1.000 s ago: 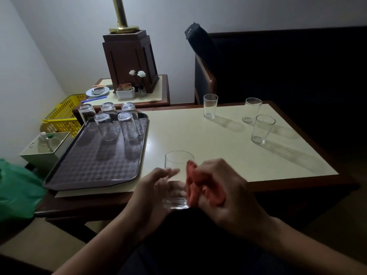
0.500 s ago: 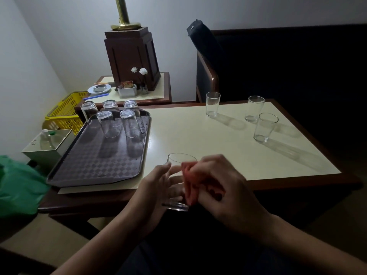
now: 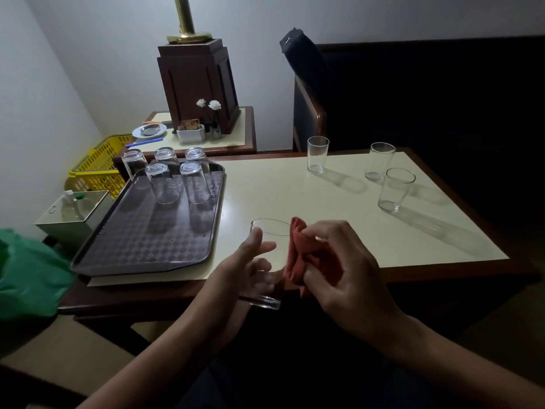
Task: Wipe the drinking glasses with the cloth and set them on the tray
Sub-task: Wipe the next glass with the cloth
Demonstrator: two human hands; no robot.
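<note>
Starting at the far left with one green bundle (image 3: 26,273) low beside the bench (image 3: 280,187), then one pale open box (image 3: 73,214) with one clear bottle (image 3: 70,202) inside, and one yellow slatted basket (image 3: 97,166) behind it by the white wall (image 3: 44,84). Counting next one dark chequered tray (image 3: 141,243) on the left end of the cream, wood-edged top, loaded with five upturned glasses (image 3: 163,184), three in the back row and two in front. Beyond that, one small side table (image 3: 236,134) bearing one wooden lamp base (image 3: 200,87) with a brass pole, one plate (image 3: 149,131), two white flowers (image 3: 208,104) and one white holder (image 3: 191,132) with a card, print too small to read. Nearer, over the front edge and just right of the tray, one held glass (image 3: 267,261), mouth up, gripped by the left hand (image 3: 244,267), fingers (image 3: 259,265) curled round its lower half and thumb raised toward the rim. Pressed to its right side, one bunched red cloth (image 3: 298,255), pinched in the curled right hand (image 3: 345,267). Farther right, three upright glasses (image 3: 317,154) standing on the top, one alone, two close together. Behind them, one dark chair (image 3: 309,113) with a wooden arm, in a dim room.
</note>
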